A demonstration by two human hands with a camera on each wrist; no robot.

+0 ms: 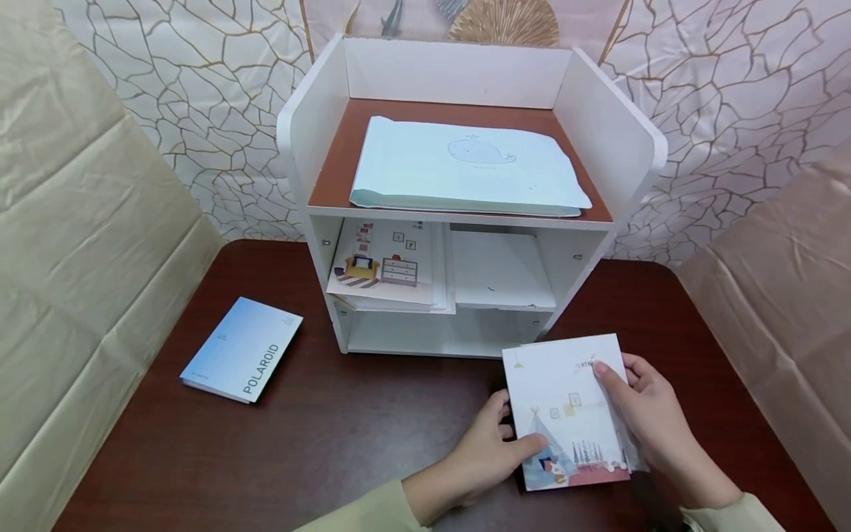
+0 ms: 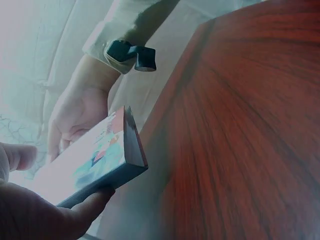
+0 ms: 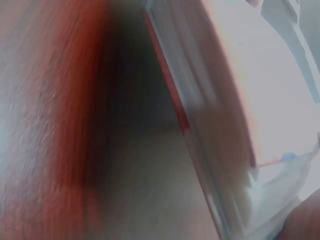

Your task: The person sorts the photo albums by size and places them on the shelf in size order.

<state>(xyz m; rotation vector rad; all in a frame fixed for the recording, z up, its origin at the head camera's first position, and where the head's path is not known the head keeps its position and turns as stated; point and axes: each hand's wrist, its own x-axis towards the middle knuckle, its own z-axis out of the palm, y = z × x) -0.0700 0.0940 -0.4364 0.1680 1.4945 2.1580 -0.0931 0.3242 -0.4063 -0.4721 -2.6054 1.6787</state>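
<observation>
A small, thick photo album with a tent and a red rug drawn on its white cover is held up at the right of the table in the head view. My left hand grips its left edge, thumb on the cover and fingers behind. The right hand holds the opposite edge, its thumb on the upper part of the cover. Clear plastic sleeves stick out by the right palm. In the left wrist view the album shows its corner and thickness. Its page edges fill the right wrist view, blurred.
A white shelf unit stands at the back, with a puffy whale-print packet on top. Illustrated booklets and a white booklet lie on its middle level. A blue and white POLAROID album lies on the left.
</observation>
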